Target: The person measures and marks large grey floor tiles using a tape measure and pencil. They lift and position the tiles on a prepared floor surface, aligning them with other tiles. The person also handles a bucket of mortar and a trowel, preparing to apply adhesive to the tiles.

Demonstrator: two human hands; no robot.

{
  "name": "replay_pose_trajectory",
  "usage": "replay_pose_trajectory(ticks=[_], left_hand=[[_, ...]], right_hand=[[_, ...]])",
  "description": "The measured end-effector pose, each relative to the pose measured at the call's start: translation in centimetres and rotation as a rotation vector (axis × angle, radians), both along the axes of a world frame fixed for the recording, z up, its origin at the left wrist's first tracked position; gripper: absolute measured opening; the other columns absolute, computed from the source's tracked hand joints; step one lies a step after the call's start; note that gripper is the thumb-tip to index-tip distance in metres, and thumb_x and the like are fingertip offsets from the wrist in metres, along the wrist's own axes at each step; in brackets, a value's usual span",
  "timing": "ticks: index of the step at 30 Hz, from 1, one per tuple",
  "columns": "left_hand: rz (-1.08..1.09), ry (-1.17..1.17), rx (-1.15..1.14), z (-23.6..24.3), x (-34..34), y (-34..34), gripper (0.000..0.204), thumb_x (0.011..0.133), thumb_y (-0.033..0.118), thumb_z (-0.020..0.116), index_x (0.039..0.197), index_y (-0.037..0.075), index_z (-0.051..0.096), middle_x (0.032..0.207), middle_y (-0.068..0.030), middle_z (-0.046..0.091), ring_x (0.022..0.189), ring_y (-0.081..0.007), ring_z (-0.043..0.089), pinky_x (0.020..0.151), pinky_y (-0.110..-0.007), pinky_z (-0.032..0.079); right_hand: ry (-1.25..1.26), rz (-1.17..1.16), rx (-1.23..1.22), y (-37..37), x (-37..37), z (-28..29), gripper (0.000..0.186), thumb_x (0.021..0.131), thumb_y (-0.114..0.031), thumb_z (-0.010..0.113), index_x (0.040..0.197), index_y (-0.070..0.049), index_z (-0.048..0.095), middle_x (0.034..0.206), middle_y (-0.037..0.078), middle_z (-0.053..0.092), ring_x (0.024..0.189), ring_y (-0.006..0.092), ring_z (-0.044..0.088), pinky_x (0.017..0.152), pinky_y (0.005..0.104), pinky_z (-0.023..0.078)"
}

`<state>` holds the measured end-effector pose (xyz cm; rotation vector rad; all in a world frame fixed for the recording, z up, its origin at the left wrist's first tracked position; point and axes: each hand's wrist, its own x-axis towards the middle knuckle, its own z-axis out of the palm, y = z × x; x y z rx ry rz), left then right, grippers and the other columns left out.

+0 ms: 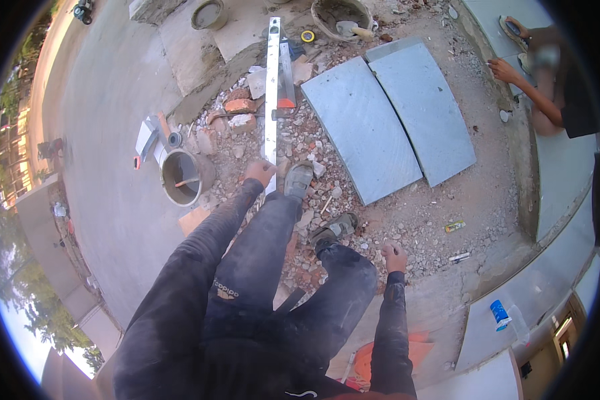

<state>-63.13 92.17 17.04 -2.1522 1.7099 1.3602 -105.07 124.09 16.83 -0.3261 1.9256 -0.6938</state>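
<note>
My left hand (260,172) is closed on the lower part of a long silver straightedge level (272,87), which stretches away over broken rubble (239,152). Beside its upper part lies a metal float with orange edging (286,102), near some red brick pieces (240,105). My right hand (394,255) hangs low over the gravel at the right, fingers curled; I cannot make out whether anything is in them. Two grey-blue stone slabs (360,133) (427,110) lie side by side right of the level.
Mortar buckets (209,170) (341,11) stand left and ahead, with trowels and tools (147,140) by the left one. Another person's hand (507,72) and leg are at the right, by a concrete edge (528,187). A blue bottle (500,313) lies lower right.
</note>
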Motion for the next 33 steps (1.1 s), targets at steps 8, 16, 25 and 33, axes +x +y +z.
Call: replay_pose_trajectory(ticks=[8,16,25,33], left_hand=[[-0.477,-0.106,-0.518,-22.6,-11.4,-21.5,0.039,0.082,0.031,0.061,0.104,-0.001,0.058,0.102,-0.0173,0.058,0.091,-0.0272,0.059,0.079,-0.036,0.046],[-0.627,-0.374,-0.634,-28.9,-15.0,-24.7,0.063,0.079,0.047,0.059,0.11,-0.007,0.052,0.11,-0.0228,0.05,0.106,-0.0363,0.047,0.089,-0.043,0.04],[-0.482,-0.437,-0.576,-30.0,-16.9,-26.5,0.084,0.077,0.066,0.047,0.103,-0.013,0.057,0.12,-0.0292,0.047,0.111,-0.0383,0.047,0.094,-0.042,0.038],[-0.513,-0.454,-0.494,-30.1,-14.7,-25.7,0.089,0.074,0.07,0.046,0.108,-0.012,0.055,0.125,-0.027,0.043,0.117,-0.0382,0.042,0.098,-0.041,0.035]], right_hand=[[0.366,-0.007,-0.027,-5.8,2.7,-23.0,0.046,0.08,-0.022,0.062,0.114,0.007,0.052,0.102,0.017,0.058,0.091,0.0199,0.058,0.078,0.031,0.046],[-0.052,-0.455,-0.071,-5.5,3.8,-27.1,0.046,0.081,-0.018,0.061,0.119,0.003,0.047,0.099,0.006,0.056,0.086,0.0134,0.055,0.07,0.0274,0.046],[0.067,-0.558,-0.039,-5.5,5.0,-28.6,0.039,0.078,-0.023,0.062,0.109,-0.002,0.056,0.089,0.0,0.058,0.08,0.0102,0.052,0.064,0.025,0.04],[0.304,-0.416,-0.113,-6.2,5.9,-28.7,0.048,0.069,-0.027,0.069,0.096,0.01,0.054,0.092,0.012,0.047,0.082,0.0208,0.048,0.075,0.0314,0.041]])
